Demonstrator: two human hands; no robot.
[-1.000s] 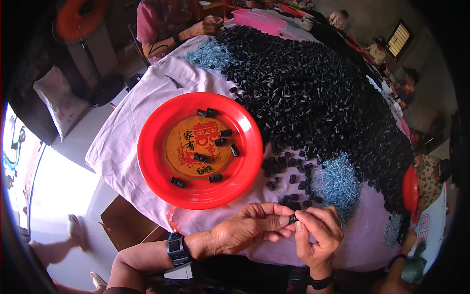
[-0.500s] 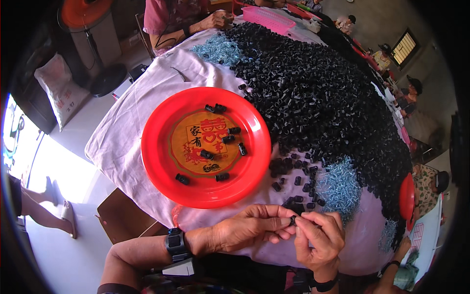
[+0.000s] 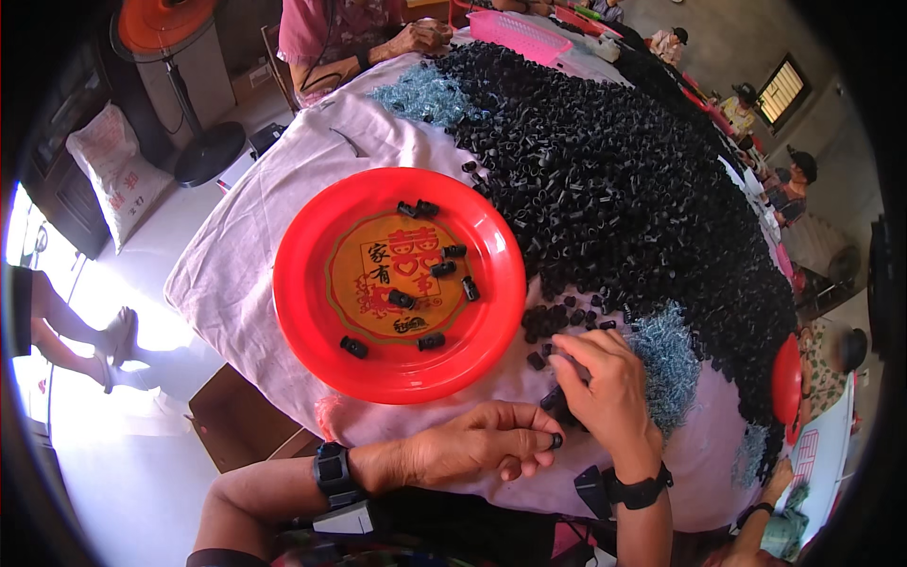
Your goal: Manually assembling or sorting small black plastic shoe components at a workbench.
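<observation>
Between thumb and fingers, my left hand [image 3: 482, 442] pinches a small black plastic piece [image 3: 556, 440] near the table's front edge. To its right, my right hand [image 3: 609, 387] reaches over loose black pieces [image 3: 536, 360], its thumb and fingers curved and apart; the spot under its palm is hidden. A heap of tiny bluish-silver metal parts [image 3: 669, 364], seemingly springs, lies just beyond that hand. Left of both stands a round red tray [image 3: 307, 350] with several black cylindrical pieces [image 3: 401, 300] scattered on it.
A great mound of black pieces [image 3: 605, 180] covers the table's far and right side. Another springlike heap [image 3: 425, 94] lies near a co-worker's hand [image 3: 420, 38]. A pink basket [image 3: 518, 36] stands far off. Below the pale cloth [image 3: 236, 255] is an open cardboard box [image 3: 241, 420].
My right hand has let go of the small black piece and moved up and away over the loose pieces. My left hand keeps its pinch. A person's legs at the far left have shifted.
</observation>
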